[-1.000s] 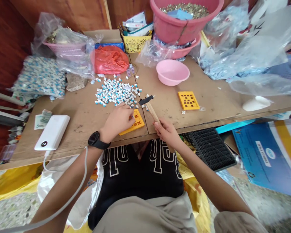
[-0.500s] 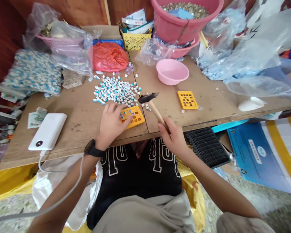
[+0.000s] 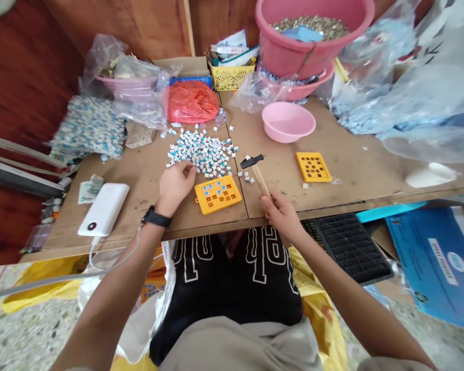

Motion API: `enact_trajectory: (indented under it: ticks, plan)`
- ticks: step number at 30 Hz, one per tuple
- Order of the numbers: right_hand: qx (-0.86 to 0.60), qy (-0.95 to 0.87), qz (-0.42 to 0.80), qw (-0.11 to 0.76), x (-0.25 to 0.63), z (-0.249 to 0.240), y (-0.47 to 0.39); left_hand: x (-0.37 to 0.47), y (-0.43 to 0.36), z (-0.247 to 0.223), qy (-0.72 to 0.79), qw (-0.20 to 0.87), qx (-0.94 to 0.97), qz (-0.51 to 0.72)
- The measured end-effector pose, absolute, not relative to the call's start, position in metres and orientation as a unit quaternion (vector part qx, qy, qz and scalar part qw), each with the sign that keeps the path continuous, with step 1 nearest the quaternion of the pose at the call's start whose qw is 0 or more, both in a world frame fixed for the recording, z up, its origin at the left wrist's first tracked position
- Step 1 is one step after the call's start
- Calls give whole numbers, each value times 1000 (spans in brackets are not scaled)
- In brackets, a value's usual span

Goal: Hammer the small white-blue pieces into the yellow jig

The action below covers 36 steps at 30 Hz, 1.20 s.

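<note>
My right hand [image 3: 281, 212] is wrapped round the wooden handle of a small hammer [image 3: 260, 178], whose black head points up over the table. My left hand [image 3: 177, 186] has its fingers curled at the near left edge of a pile of white and blue small pieces [image 3: 203, 152]; whatever its fingertips hold is too small to make out. Between the hands lies a yellow tray [image 3: 218, 195] with square slots, several of them filled with blue and white pieces. A second yellow tray [image 3: 314, 167] lies further right.
A pink bowl [image 3: 288, 122] stands behind the hammer. At the left are a white power bank [image 3: 104, 209] with a cable by my wrist, and a bag of pieces [image 3: 93, 126]. A red bag [image 3: 192, 102], yellow basket [image 3: 232, 77] and large pink tub [image 3: 294, 56] line the back.
My left hand has moved off the near yellow tray to the left, beside the pile, and its fingers have curled. The hammer stays in my right hand. The whole view has shifted.
</note>
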State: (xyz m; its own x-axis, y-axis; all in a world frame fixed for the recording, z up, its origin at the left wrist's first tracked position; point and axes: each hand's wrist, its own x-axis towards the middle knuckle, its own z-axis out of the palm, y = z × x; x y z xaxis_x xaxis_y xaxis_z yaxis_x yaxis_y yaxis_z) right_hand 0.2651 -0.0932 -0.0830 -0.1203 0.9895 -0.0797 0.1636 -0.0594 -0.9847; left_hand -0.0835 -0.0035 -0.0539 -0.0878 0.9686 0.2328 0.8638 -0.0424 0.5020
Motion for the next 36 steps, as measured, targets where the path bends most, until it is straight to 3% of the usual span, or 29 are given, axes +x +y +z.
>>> enact_trajectory:
  ticks: [5, 17, 32, 36]
  plan:
    - [-501, -483, 576, 429, 264, -80, -89, -76, 9, -56, 696, 90, 666, 253]
    - [-487, -487, 576, 440, 263, -78, -89, -41, -12, -33, 621, 160, 712, 286]
    - [-485, -494, 577, 433, 265, -83, -84, 10, -17, -37, 557, 80, 816, 133]
    - [-512, -575, 492, 407, 274, -82, -88, 14, -7, -28, 565, 85, 814, 103]
